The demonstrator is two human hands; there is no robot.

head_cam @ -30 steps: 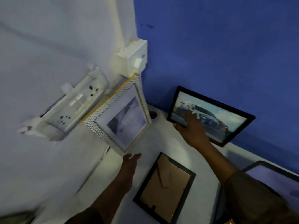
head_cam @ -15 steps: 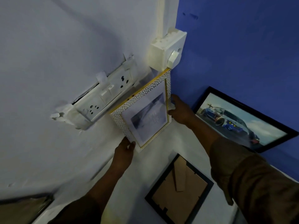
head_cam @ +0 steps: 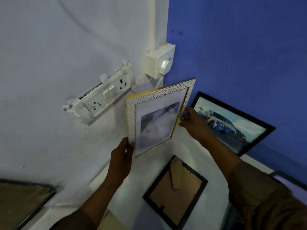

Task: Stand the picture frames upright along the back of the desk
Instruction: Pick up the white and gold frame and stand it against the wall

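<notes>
A white pebbled picture frame (head_cam: 157, 117) with a gold edge is held in the air in the desk's corner, tilted, its picture facing me. My left hand (head_cam: 122, 156) grips its lower left corner and my right hand (head_cam: 191, 121) grips its right edge. A black frame with a racing-car picture (head_cam: 232, 125) leans upright against the blue wall. Another black frame (head_cam: 176, 193) lies face down on the white desk (head_cam: 214, 165), its brown backing and stand showing.
A socket strip (head_cam: 106, 98) and a switch box (head_cam: 159, 61) stick out of the white wall on the left, close to the held frame. A dark-rimmed object (head_cam: 25, 201) sits at the lower left, and a dark frame edge (head_cam: 289, 180) shows at the far right.
My right hand left the car frame and joined the left on the white frame, which has come away from the white wall and moved right, off the desk.
</notes>
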